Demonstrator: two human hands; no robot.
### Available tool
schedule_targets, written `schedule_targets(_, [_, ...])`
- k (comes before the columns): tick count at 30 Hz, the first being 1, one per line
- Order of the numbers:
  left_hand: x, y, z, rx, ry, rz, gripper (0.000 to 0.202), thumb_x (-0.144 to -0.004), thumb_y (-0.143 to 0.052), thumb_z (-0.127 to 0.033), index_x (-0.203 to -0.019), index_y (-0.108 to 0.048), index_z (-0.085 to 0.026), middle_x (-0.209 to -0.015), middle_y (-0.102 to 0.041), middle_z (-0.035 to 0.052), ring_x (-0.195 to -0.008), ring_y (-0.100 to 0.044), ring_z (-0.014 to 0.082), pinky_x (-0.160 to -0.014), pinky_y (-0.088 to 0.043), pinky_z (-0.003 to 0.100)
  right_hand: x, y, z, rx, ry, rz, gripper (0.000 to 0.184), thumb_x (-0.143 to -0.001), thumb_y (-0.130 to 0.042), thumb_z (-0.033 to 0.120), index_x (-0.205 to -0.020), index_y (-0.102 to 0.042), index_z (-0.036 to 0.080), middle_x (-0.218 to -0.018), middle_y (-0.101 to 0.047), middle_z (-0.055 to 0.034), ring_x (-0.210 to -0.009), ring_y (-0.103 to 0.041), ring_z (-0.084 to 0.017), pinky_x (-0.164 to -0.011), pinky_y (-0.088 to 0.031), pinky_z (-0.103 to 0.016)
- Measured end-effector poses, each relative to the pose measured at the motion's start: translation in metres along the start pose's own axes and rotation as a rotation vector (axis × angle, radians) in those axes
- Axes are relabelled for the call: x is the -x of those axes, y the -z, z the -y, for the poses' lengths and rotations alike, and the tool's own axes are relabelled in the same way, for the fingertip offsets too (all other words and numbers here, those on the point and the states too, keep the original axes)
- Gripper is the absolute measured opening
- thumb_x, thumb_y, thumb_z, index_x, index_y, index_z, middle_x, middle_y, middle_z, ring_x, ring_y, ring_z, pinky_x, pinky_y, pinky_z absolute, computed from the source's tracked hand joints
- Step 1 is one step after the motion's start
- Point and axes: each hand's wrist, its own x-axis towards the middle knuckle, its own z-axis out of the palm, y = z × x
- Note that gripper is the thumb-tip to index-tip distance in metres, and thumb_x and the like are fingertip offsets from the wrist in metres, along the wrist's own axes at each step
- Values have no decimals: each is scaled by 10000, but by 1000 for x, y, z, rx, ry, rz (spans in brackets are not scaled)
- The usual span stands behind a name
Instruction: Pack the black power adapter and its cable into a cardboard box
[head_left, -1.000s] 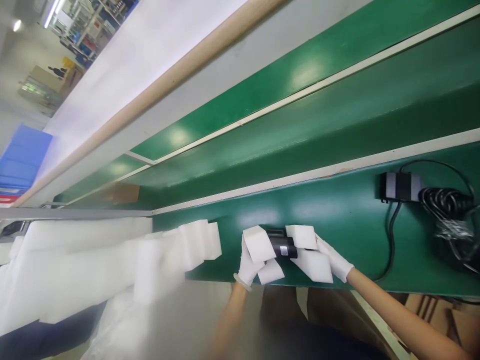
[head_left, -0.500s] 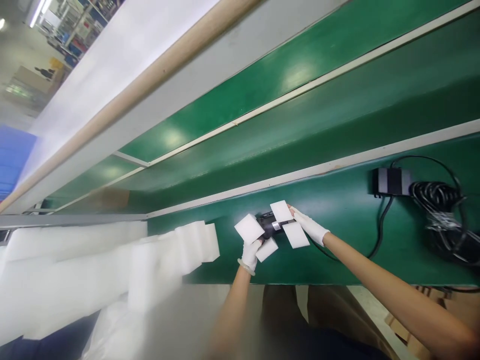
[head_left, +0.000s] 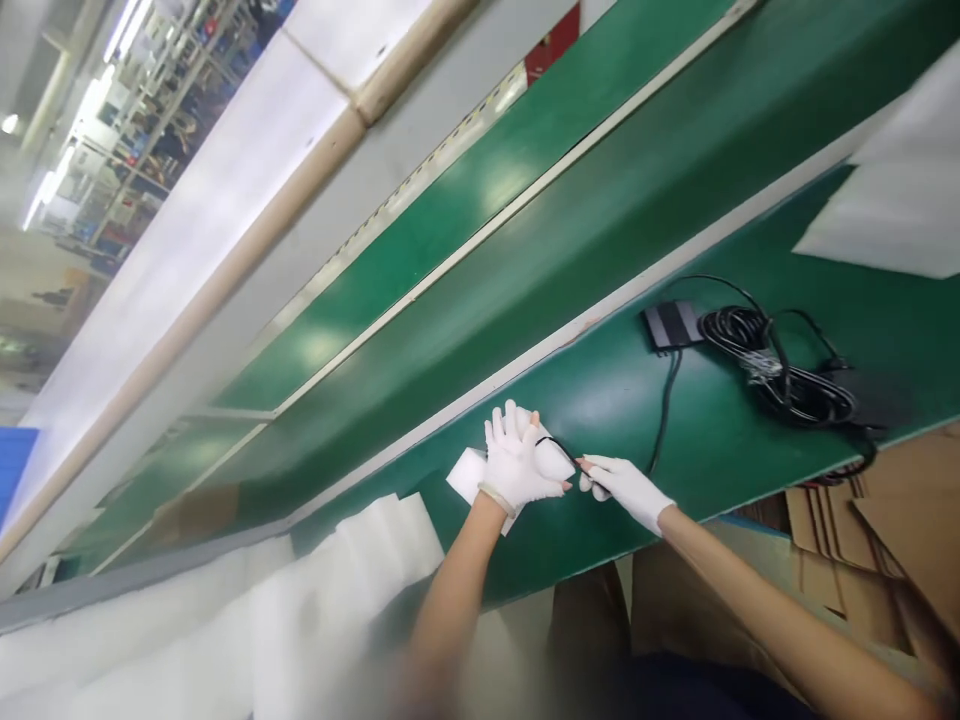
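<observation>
My left hand (head_left: 517,465), in a white glove, lies flat with its fingers spread on a bundle of white foam pads (head_left: 469,473) on the green bench (head_left: 600,400). The dark device seen between the pads is hidden under the hand. My right hand (head_left: 621,484), also gloved, is closed in a pinch on a thin black cord (head_left: 561,448) that comes out of the bundle just right of the left hand. The cord (head_left: 664,415) runs up and right toward a black power adapter (head_left: 670,325).
A coil of black cable (head_left: 780,375) lies beside the adapter at the right. A stack of white foam blocks (head_left: 337,580) fills the lower left. A white sheet (head_left: 892,200) lies at the upper right. Cardboard (head_left: 885,540) sits below the bench's near edge. Green conveyor belts (head_left: 525,250) run behind.
The view has swung and tilted. My left hand went from gripping a pad's edge to lying flat on top of the bundle. My right hand left the right pads and pinched the cord.
</observation>
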Motion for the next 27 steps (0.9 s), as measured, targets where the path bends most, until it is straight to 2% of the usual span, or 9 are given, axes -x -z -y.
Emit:
schedule_targets(3, [-7,-17,6,-97,64,2,982,-460,-815,-438,-1337,-456,-179,-1512,-132,176,-1334,-157,458,-1078,-187,585,-4,-16,-18,-112,-55,-85,328,-806,-500,469,-680,-520,166,-667,-586,-12,-471,-406,-84,-428,-277,-225])
schedule_targets(6, [3,-30,11,-201,182,-78,926,-533,-756,-452,-1344,-423,-153,-1486,-127,189,-1322,-181,424,-1052,-278,539,-12,-29,-42,-275,-120,-192,282,-769,-524,441,-696,-502,169,-640,-563,-3,-458,-395,-75,-411,-240,-210])
schedule_targets(11, [6,-43,3,-301,372,-144,862,-651,-667,-470,-1380,-329,-159,-1456,-135,181,-1308,-214,382,-1061,-287,500,-19,-50,-55,-526,-167,-344,322,-714,-587,468,-772,-533,156,-641,-555,-3,-465,-396,-66,-405,-244,-195])
schedule_targets(14, [1,-44,-5,-304,471,-170,786,-700,-628,-419,-1373,-308,-170,-1422,-207,166,-1256,-290,352,-1036,-325,474,-18,-65,-56,-615,-113,-322,363,-730,-569,501,-843,-551,156,-644,-543,9,-460,-387,-64,-407,-240,-197])
schedule_targets(17, [-2,-43,-10,-286,471,-180,715,-728,-616,-396,-1337,-322,-164,-1394,-251,163,-1219,-324,323,-1027,-337,438,-20,-78,-62,-600,-56,-330,365,-731,-556,504,-846,-547,158,-628,-550,10,-453,-407,-74,-408,-251,-204])
schedule_targets(22, [-2,-46,-13,-264,489,-235,724,-713,-646,-389,-1318,-342,-134,-1336,-311,175,-1184,-345,317,-1045,-318,422,-35,-93,-72,-595,-70,-407,376,-711,-514,539,-771,-492,168,-581,-516,19,-438,-383,-73,-411,-239,-204])
schedule_targets(27, [0,-46,-12,-238,502,-259,687,-734,-629,-414,-1310,-351,-163,-1392,-280,171,-1230,-349,303,-1067,-308,396,-41,-89,-74,-609,-55,-476,391,-700,-534,549,-775,-500,167,-578,-487,30,-452,-351,-66,-427,-237,-204])
